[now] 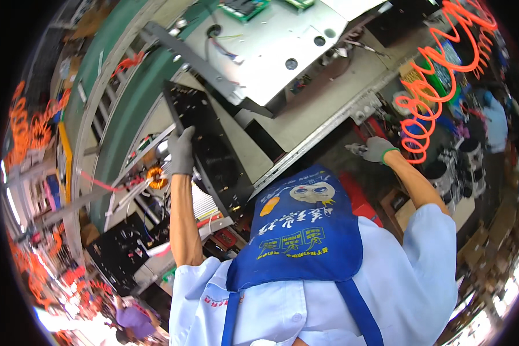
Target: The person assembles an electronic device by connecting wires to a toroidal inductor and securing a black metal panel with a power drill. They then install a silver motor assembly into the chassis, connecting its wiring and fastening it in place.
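My left hand [181, 150], in a grey glove, is closed on the left edge of a long black metal panel [210, 144] with small holes. The panel stands tilted beside the workbench, its lower end near my apron. Away to the right, my right hand [379, 150], in a grey glove with a green cuff, is closed by the bench's front edge. A small greyish metal piece [356, 149] shows at its fingertips, too small to name. Behind the panel, a white sheet-metal chassis [265, 63] with round holes and loose wires lies on the bench.
Green circuit boards [242, 8] sit at the far end of the chassis. A coiled orange air hose [438, 75] hangs at the right. Left of my arm are a copper-coloured ring coil [157, 177] and a green curved conveyor [134, 109]. A co-worker in light blue [494, 121] is at the far right.
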